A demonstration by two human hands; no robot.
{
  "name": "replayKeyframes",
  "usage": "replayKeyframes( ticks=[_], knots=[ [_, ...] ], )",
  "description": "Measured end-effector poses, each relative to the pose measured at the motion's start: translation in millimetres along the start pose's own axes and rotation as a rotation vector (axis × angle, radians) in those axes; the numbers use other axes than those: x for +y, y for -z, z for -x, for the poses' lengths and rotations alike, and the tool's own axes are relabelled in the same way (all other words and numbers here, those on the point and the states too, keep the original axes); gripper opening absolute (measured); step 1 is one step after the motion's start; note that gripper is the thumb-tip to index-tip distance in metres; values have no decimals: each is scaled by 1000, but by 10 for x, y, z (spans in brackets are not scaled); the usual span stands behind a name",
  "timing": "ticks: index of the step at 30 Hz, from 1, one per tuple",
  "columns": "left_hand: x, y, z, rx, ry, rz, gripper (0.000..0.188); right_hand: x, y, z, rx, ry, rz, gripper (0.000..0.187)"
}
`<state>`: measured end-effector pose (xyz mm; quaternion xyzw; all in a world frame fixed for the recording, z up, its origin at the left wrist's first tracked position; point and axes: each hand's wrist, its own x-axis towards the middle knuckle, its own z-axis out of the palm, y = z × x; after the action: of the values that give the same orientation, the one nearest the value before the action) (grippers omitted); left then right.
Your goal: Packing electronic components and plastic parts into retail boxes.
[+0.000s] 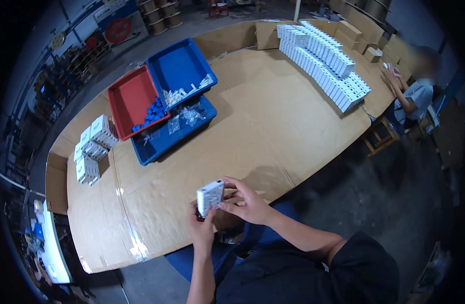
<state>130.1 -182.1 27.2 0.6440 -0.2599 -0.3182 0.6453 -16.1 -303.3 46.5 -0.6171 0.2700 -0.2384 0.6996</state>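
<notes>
A white rectangular plastic box [210, 196] is held upright between my two hands above the table's near edge. My left hand [202, 223] grips its lower left side, thumb against the near face. From the right, my right hand [242, 200] pinches the box, with fingers behind its right edge and thumb on the near face. Small slots or markings show on that face, too small to make out. The fingers behind the box are partly hidden.
Ahead on the cardboard-covered table [253, 121] stand a red tray [133, 96] with blue pieces, a blue tray [179, 63] with white pieces, and a lower blue tray [161, 147] with clear bags. White boxes are stacked left [88, 169] and in long rows [324, 66] far right, near a seated person [417, 96].
</notes>
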Motion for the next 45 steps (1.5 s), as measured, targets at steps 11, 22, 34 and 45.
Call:
replayKeyframes(
  ticks=[11,22,34,45],
  knots=[
    [167,-951,44,-402,-500,-547,55,18,1709,149,497,270,55,90],
    [-51,-1808,-317,-538,-556,-699,48,-1700,5870,-322,1443,603,594,93],
    [-68,-2118,-543,-498,-509,-882,61,-2001,7534,-1850,1176,-7,861,91],
    [-73,-2234,-563,-554,-516,-852,54,-1879,7935,-2254,884,77,664,79]
  ],
)
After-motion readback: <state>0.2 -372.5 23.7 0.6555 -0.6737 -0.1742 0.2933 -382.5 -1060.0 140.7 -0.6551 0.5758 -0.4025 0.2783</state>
